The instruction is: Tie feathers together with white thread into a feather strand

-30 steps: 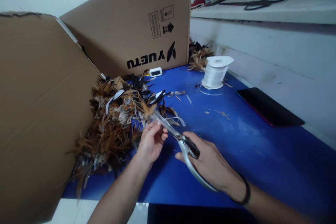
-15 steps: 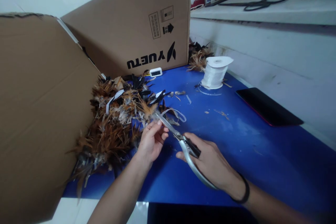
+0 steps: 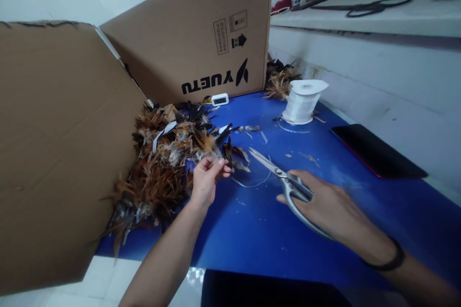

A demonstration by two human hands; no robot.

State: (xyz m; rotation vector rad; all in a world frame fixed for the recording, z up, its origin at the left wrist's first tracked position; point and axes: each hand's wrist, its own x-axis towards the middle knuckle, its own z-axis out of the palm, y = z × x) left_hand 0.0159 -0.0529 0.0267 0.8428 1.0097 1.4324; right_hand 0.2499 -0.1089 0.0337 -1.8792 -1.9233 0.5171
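Finding 1, change. A second ago the scissors [image 3: 279, 171] had their blades at the fingertips of the left hand [image 3: 206, 180], against the feathers. The right hand [image 3: 333, 207] has since carried them off to the right, well apart from the left hand. The blades now lie low over the blue table [image 3: 266, 244], nearly closed and holding nothing. Judgement: the snip is finished and the tool is clear of the work.

Finding 2, hands. The left thumb and forefinger are pinched shut on a feather tuft [image 3: 215, 155] at the near edge of the feather pile [image 3: 162, 172]. The other fingers are curled loosely. A thin white ribbon [image 3: 252, 184] trails from this pinch in a slack loop on the table. The right hand is wrapped closed around the scissor handles.

Finding 3, surroundings. A cardboard box [image 3: 194, 38] stands behind the pile and a cardboard flap [image 3: 61, 144] walls its left side. A ribbon spool [image 3: 303, 101], a phone [image 3: 378, 152] and a small white display [image 3: 220, 100] lie well clear. A second feather heap [image 3: 279, 82] sits beside the spool.

Finding 4, obstruction. Nothing lies between the hands except the ribbon loop.
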